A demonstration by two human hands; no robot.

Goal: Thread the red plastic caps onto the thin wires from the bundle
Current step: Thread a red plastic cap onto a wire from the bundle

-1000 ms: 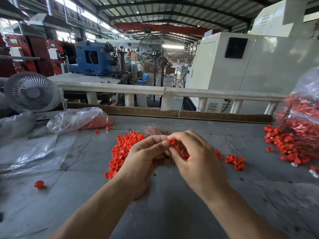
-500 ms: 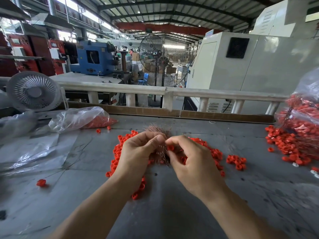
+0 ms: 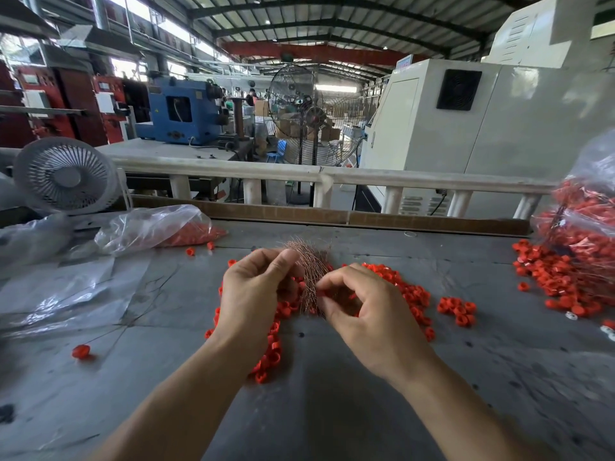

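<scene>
A wide grey desk (image 3: 349, 410) fills the lower half of the head view, scuffed and dusty. On its left side lie crumpled clear plastic sheets (image 3: 60, 294) and a clear bag (image 3: 156, 227) with red pieces inside; behind them stands a small grey fan (image 3: 66, 176). At the right edge a bulging clear sack of red caps (image 3: 585, 221) spills a heap of loose caps (image 3: 559, 281) onto the desk.

In the middle of the desk a spread of red plastic caps (image 3: 409, 291) lies under and around the hands, with a small separate cluster (image 3: 457, 311) just to its right and a trail of caps (image 3: 269, 351) running along the near side of the left wrist. A single cap (image 3: 81, 351) sits well apart at the left, on the end of a thin wire.

The left hand (image 3: 253, 294) has its fingers and thumb curled round the bundle of thin copper-coloured wires (image 3: 311, 264), which fans upward between the two hands above the cap pile. The right hand (image 3: 362, 304) is beside it, its thumb and forefinger curled together and pinching at the lower strands of the bundle; whether a cap sits in that pinch cannot be told.
</scene>
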